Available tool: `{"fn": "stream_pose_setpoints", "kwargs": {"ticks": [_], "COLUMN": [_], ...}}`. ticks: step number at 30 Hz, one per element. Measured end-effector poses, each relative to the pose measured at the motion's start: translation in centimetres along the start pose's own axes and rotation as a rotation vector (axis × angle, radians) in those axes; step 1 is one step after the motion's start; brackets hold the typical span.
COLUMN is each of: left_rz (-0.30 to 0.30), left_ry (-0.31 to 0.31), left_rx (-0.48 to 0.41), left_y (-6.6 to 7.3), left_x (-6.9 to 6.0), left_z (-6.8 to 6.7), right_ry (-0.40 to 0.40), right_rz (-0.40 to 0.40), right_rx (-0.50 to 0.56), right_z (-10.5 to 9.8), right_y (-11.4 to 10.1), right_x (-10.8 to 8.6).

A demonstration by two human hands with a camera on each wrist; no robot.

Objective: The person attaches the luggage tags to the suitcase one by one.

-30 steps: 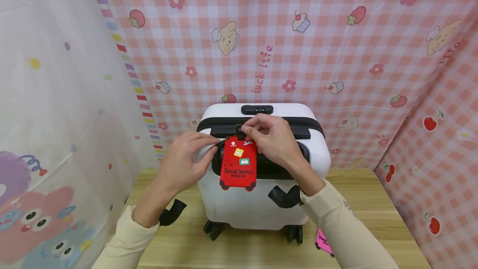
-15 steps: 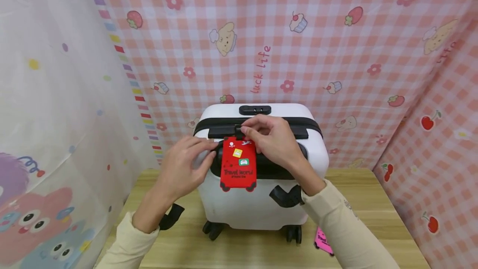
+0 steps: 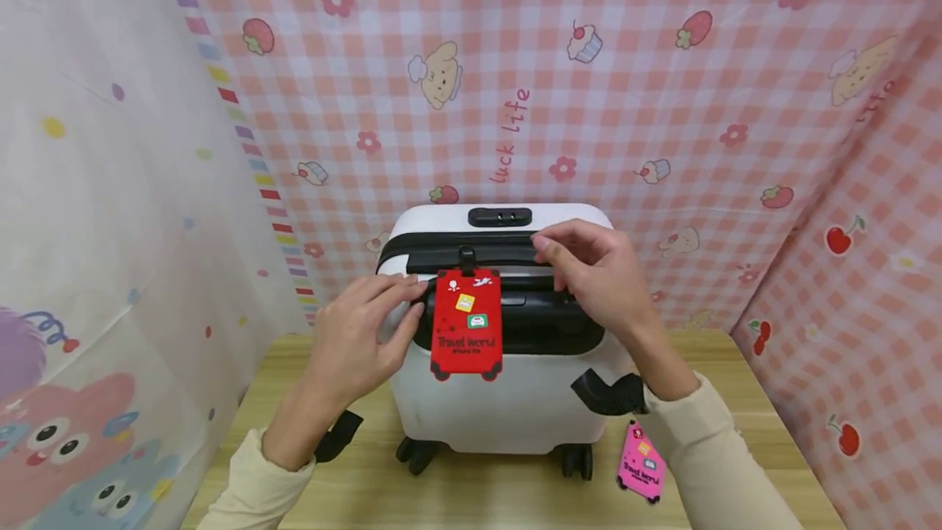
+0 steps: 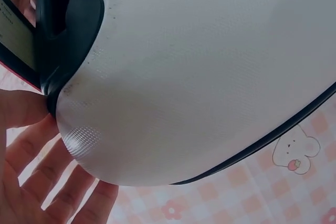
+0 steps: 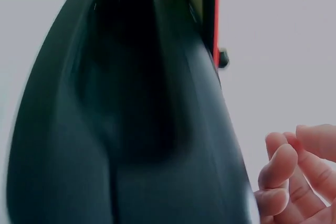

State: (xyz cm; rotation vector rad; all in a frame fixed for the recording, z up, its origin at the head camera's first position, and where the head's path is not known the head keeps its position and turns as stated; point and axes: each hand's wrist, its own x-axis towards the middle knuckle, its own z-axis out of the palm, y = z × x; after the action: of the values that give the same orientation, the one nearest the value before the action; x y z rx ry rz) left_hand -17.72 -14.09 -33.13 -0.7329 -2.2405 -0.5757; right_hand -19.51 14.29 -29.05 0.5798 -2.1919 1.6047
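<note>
A pink-and-white checked curtain [image 3: 648,96] spans the rear, meeting a white curtain [image 3: 147,211] at nine o'clock. The wood-grain bench [image 3: 508,501] carries a white suitcase [image 3: 508,403] in the middle. Two pale sleeves [image 3: 717,424] enter from about five and seven o'clock. Set into the suitcase's upper face is a black handle fitting [image 3: 548,327].

The left hand [image 3: 364,330] is at nine o'clock of the fitting; its grip has thumb and forefinger pinching the fitting's end, with the other fingers spread along the suitcase's side. The right hand [image 3: 592,268] is toward two o'clock, its fingers loosely curled, its grip released, with nothing visible between the fingertips.

A red luggage tag [image 3: 468,350] reading "Travel World" hangs in front of the fitting, slightly toward nine o'clock, between the hands. A pink luggage tag [image 3: 634,464] lies on the bench, between four and five o'clock from the suitcase. Black wheels show at five [image 3: 577,461] and seven o'clock under the suitcase. A dark combination lock [image 3: 499,217] is at twelve. Smallest is the black strap [image 3: 467,257] at the red tag's top.
</note>
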Motion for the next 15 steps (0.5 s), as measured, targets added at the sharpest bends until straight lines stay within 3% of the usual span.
{"fn": "stream_pose_setpoints", "kwargs": {"ticks": [8,15], "left_rz": [-0.011,-0.006], "left_ry": [0.004,0.018], "left_rx": [0.008,0.001], "left_y": [0.1,-0.1], "left_x": [-0.2,-0.2], "left_z": [0.1,0.2], "right_ry": [0.175,0.328], "right_rz": [-0.011,0.062], "right_rx": [0.048,0.092], "right_z": [-4.3,-7.1], "right_y": [2.1,5.8], "right_x": [-1.9,-3.8]}}
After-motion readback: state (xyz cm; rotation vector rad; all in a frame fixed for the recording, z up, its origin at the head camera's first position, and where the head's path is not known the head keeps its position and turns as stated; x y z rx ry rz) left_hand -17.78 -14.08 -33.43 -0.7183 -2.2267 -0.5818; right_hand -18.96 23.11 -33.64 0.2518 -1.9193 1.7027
